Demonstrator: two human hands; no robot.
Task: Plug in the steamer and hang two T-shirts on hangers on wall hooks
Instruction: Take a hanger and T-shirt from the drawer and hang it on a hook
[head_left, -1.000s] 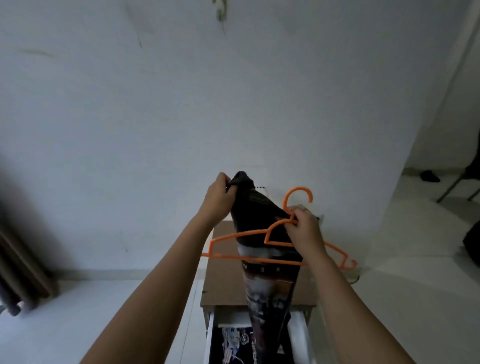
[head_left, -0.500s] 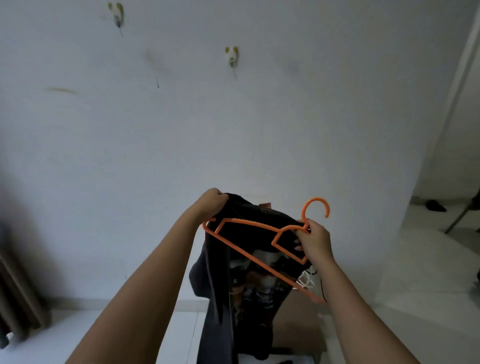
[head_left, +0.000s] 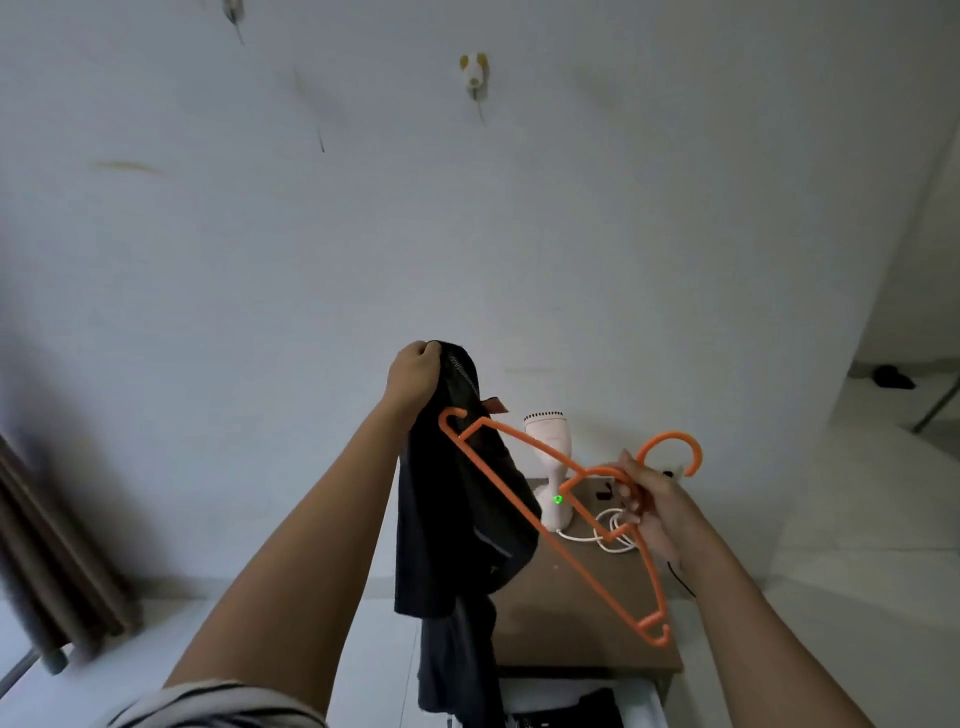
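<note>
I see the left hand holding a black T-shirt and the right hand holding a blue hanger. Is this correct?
Not quite. The head view shows that the hanger in the right hand is orange, not blue. The left hand does hold the black T-shirt.

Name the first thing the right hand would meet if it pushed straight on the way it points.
Probably the steamer, up-left of the right hand holding the orange hanger; depth is unclear, so it might pass to the wall.

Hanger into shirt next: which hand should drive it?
Right, probably. The right hand grips the orange hanger at its neck; the left hand holds the black T-shirt up by its top.
</note>
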